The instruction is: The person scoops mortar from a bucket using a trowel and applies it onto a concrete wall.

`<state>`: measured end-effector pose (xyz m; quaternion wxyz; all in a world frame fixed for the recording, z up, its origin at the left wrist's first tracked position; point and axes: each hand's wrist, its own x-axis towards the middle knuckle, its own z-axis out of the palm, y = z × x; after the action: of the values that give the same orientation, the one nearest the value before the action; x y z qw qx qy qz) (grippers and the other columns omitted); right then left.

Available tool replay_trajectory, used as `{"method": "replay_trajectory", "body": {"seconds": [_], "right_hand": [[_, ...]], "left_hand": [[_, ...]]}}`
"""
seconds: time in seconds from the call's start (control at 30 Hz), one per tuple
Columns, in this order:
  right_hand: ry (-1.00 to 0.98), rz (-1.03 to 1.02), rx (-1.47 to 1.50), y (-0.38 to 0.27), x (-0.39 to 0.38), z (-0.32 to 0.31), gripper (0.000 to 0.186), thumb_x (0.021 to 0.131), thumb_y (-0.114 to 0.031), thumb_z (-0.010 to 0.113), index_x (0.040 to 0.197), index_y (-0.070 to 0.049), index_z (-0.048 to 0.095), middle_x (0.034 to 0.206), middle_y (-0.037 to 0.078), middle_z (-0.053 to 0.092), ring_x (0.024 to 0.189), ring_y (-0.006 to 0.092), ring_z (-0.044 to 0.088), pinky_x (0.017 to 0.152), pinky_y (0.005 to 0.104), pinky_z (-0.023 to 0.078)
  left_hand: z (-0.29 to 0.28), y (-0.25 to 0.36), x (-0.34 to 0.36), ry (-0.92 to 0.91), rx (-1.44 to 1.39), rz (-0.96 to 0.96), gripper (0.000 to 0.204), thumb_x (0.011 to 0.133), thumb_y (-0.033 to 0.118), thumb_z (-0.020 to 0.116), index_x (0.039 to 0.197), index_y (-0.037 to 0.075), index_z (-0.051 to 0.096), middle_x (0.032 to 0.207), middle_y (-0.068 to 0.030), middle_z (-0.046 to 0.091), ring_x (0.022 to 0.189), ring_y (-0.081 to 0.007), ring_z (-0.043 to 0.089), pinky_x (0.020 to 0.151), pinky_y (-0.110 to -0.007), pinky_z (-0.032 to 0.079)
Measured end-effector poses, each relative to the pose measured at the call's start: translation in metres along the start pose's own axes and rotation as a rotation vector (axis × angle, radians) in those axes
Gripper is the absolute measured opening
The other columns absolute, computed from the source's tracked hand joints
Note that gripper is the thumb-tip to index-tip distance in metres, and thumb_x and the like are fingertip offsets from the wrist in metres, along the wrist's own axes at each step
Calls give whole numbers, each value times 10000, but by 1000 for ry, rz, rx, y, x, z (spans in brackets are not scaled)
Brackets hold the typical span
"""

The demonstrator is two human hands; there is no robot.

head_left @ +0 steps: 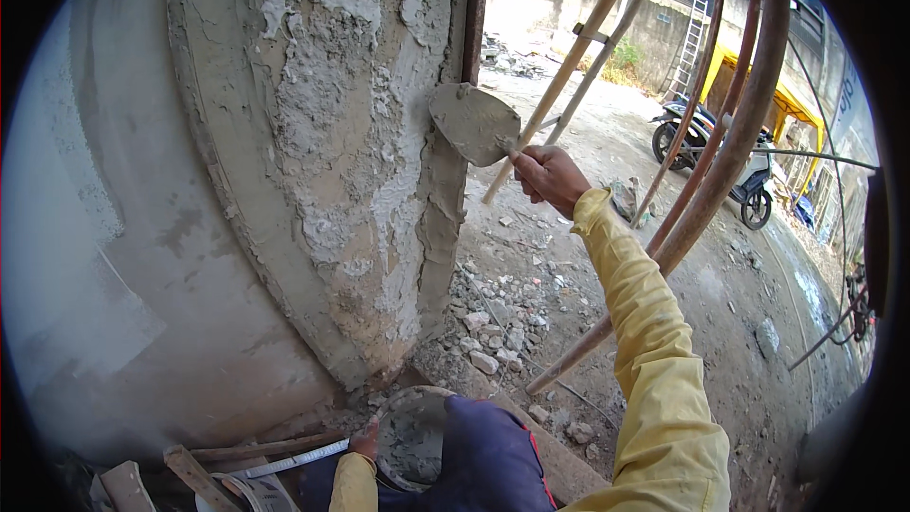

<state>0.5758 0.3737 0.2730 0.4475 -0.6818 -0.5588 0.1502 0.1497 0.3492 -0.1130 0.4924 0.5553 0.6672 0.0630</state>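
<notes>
My right hand (550, 176) is closed round the handle of a mortar-smeared trowel (477, 125). The trowel's broad blade lies against the right edge of a rough pillar (332, 133), where a strip of wet grey mortar (440, 194) runs down. Patchy, lumpy plaster covers the pillar's middle, with a smoother band (223, 133) along its left. Low down, my left hand (364, 440) grips the left rim of a round bucket (387, 410) with grey mortar inside. My knee hides part of the bucket.
Slanting scaffold poles (725, 166) stand just right of my right arm. Broken stones (483, 360) litter the ground by the pillar's foot. Wooden offcuts (199, 479) lie at lower left. Farther off are a parked scooter (706, 137), a ladder (687, 47) and a yellow canopy (787, 100).
</notes>
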Motion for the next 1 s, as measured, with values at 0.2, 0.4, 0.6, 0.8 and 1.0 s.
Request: {"method": "replay_trajectory", "body": {"seconds": [0.2,0.4,0.6,0.8,1.0], "right_hand": [[-18,24,-146,21,45,-7,451,961,-389,490,838,26,617,595,45,539,482,123,516,464,290,433],[237,202,141,45,0,-27,381,967,-320,500,807,13,595,539,18,465,429,112,433,397,284,358],[80,112,224,-23,0,6,377,979,-279,479,692,-36,508,528,1,433,407,104,376,378,271,313],[-13,155,93,9,8,21,420,975,-323,471,688,-22,530,536,24,474,414,117,426,396,286,356],[-154,212,-336,80,-20,62,455,959,-385,447,942,23,647,728,185,635,675,293,637,668,404,497]], "left_hand": [[7,-10,14,-7,-58,78,867,832,720,442,1142,-73,605,1122,-295,606,1114,-407,546,970,-413,388],[10,-22,27,24,34,7,826,821,705,475,1146,-42,612,1155,-283,596,1129,-420,542,961,-431,408],[1,-7,7,18,14,-11,799,842,688,455,1152,-32,614,1181,-280,585,1159,-405,523,977,-412,392],[3,-2,5,12,-7,88,732,877,653,435,1150,2,630,1148,-238,617,1115,-380,558,959,-392,405],[0,2,-2,25,-33,21,706,877,637,469,1087,-10,656,1086,-219,644,1036,-339,592,923,-384,423]]}}
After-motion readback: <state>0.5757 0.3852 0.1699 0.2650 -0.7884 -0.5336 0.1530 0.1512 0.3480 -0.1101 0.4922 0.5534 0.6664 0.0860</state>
